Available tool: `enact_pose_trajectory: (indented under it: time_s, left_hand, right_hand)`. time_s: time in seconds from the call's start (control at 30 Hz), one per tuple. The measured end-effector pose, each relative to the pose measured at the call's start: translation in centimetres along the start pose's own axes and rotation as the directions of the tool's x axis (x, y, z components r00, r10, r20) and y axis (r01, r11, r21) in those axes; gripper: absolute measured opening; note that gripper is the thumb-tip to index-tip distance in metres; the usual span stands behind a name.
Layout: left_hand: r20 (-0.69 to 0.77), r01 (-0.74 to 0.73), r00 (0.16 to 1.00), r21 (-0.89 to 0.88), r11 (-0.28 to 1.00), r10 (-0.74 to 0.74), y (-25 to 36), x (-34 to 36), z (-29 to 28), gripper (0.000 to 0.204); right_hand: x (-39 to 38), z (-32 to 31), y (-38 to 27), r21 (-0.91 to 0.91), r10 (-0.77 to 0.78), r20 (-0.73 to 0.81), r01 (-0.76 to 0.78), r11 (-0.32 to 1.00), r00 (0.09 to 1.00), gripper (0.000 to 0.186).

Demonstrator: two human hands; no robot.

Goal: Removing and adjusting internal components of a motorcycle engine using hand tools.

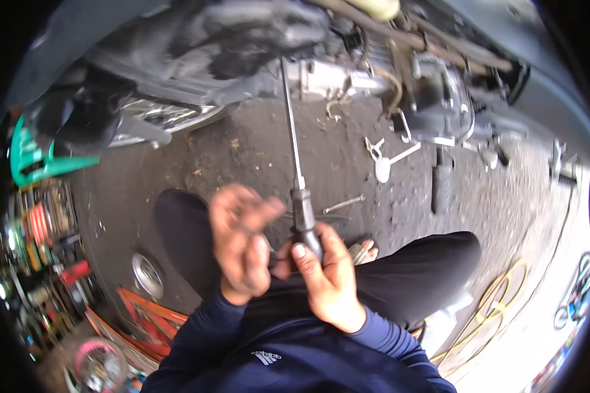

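My right hand (331, 281) is closed round the dark handle of a long screwdriver (303, 209). Its thin metal shaft points away from me, and the tip ends at the underside of a motorcycle (242, 46), where I cannot make out what it touches. Just left of the handle is my left hand (239, 236), blurred by motion. Its fingers are half bent and apart from the thumb, and I see nothing held between them. On the ground beyond the handle lies a small wrench (345, 204).
The motorcycle's footrest (442, 187) and kickstand-like metal lever (383, 171) stick out at right. A round metal cover (148, 275) lies at left, near an orange frame (152, 321) and cluttered tools. A green plastic piece (42, 164) stands far left; a yellow hose (495, 304) coils at right.
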State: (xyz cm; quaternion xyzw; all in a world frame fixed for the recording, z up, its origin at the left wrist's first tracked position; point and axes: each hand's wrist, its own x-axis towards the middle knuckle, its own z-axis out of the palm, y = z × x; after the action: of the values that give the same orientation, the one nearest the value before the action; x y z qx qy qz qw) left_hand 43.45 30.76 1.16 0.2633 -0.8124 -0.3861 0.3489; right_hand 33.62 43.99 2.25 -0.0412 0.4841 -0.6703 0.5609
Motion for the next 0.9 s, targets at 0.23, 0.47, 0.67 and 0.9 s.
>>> enact_pose_trajectory:
  time_s: [0.23, 0.47, 0.67, 0.9]
  left_hand:
    - [-0.16, 0.067, 0.96, -0.667, 0.742, -0.231, -9.4, 13.0, 6.1, 0.053]
    - [0.476, 0.547, 0.816, -0.819, 0.172, -0.329, -9.0, 11.4, 5.6, 0.029]
    - [0.7, 0.695, 0.697, -0.713, -0.096, -0.153, -9.7, 12.9, 5.2, 0.033]
    - [0.688, 0.686, 0.711, -0.724, -0.07, -0.147, -8.9, 12.4, 5.2, 0.032]
  right_hand:
    - [-2.5, 3.2, 2.9, -0.54, -0.626, -0.266, 0.425, 0.727, 0.733, 0.036]
    - [1.2, 5.7, 5.4, -0.732, -0.663, -0.374, 0.232, 0.641, 0.649, 0.039]
    - [2.8, 4.3, 3.9, -0.777, -0.775, -0.322, 0.316, 0.545, 0.543, 0.046]
    - [1.5, 2.7, 3.9, -0.745, -0.729, -0.358, 0.292, 0.599, 0.583, 0.047]
